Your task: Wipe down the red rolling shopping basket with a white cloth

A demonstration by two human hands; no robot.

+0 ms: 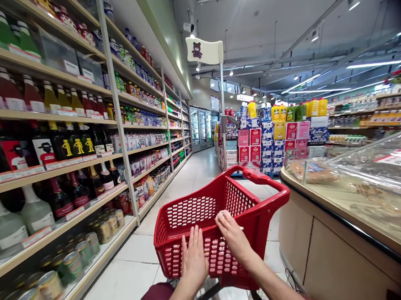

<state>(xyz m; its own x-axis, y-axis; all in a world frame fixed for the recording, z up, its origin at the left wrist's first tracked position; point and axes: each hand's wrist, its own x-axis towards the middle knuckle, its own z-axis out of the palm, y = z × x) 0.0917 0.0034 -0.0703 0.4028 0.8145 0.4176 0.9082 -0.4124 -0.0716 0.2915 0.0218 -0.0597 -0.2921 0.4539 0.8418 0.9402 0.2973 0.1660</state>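
A red plastic shopping cart [212,179] stands right in front of me, its perforated basket side facing my knees. My left hand [194,259] lies flat against that near side, fingers stretched out and pointing up to the rim. Over the top rim, my right hand [232,236] has its fingers bent around a small white wipe [221,214], with most of it hidden under the fingertips. The inside of the basket shows bare red plastic. The cart's handle [253,175] is at the far right side, away from both hands.
Shelves [65,170] of bottles and cans run along the left. A curved display counter [343,247] with a clear cover stands close on the right. Stacked drink cartons [254,144] rise beyond the cart, beside a post bearing a bear sign [205,51]. Glass-door fridges [200,127] stand farther back.
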